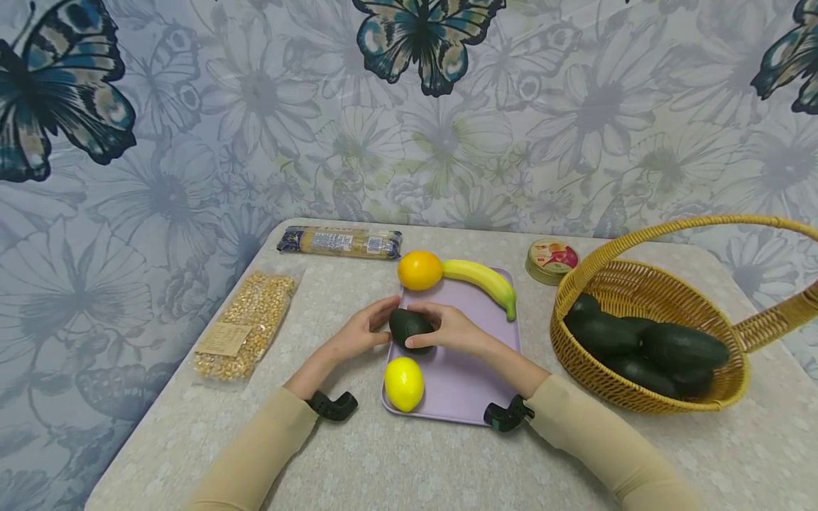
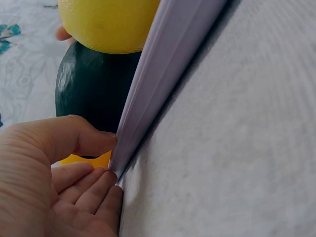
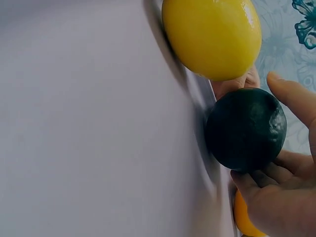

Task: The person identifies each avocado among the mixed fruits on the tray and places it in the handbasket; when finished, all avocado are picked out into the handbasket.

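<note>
A dark green avocado (image 1: 407, 329) lies at the left side of the lilac tray (image 1: 473, 369). My right hand (image 1: 450, 328) holds it, thumb on the near side and fingers on the far side; the right wrist view shows the avocado (image 3: 247, 129) within the hand's curve. Left of it, my left hand (image 1: 358, 333) has its thumb and loosely bent fingers around the tray's left edge, close to the avocado. A lemon (image 1: 404, 384) sits in the tray's near left corner. An orange (image 1: 420, 270) and a banana (image 1: 482, 280) lie at the far end.
At the right stands a wicker basket (image 1: 652, 404) with a tall handle, holding several dark green avocados (image 1: 684, 348). A round tin (image 1: 552, 261) is behind it. A pasta packet (image 1: 341, 242) lies at the back, a bag of corn kernels (image 1: 246, 326) at the left.
</note>
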`<state>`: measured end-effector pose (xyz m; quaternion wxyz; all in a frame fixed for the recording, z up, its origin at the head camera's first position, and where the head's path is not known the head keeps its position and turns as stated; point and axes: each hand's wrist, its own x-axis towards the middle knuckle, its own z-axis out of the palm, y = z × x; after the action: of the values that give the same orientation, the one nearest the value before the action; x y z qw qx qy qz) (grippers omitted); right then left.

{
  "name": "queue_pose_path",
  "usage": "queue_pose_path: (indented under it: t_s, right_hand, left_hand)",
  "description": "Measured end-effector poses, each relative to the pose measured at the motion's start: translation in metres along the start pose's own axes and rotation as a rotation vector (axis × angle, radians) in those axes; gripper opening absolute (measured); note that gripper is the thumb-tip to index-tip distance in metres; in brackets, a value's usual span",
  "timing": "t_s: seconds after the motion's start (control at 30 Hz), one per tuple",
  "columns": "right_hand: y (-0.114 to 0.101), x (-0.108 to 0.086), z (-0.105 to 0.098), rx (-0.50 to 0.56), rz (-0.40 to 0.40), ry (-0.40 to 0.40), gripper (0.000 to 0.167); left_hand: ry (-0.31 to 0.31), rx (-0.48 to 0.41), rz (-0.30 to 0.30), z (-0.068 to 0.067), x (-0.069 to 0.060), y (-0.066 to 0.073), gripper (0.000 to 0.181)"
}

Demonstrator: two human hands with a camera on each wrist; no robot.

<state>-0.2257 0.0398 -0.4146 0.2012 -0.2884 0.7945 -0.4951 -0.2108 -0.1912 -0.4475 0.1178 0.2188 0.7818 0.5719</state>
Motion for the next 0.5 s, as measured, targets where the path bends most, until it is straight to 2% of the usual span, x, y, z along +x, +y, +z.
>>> queue_pose_path:
  t_s: [0.23,0.5]
  right_hand:
    - [0.004,0.001,0.000,0.009,-0.025,-0.026,0.071]
    - [0.000,-0.001,-0.008,0.050,-0.016,-0.017,0.066]
  left_hand:
    - [-0.008,0.005,-0.002,0.000,0.000,0.004,0.069]
    - [-0.023,0.026,-0.014,0.001,-0.006,0.032,0.068]
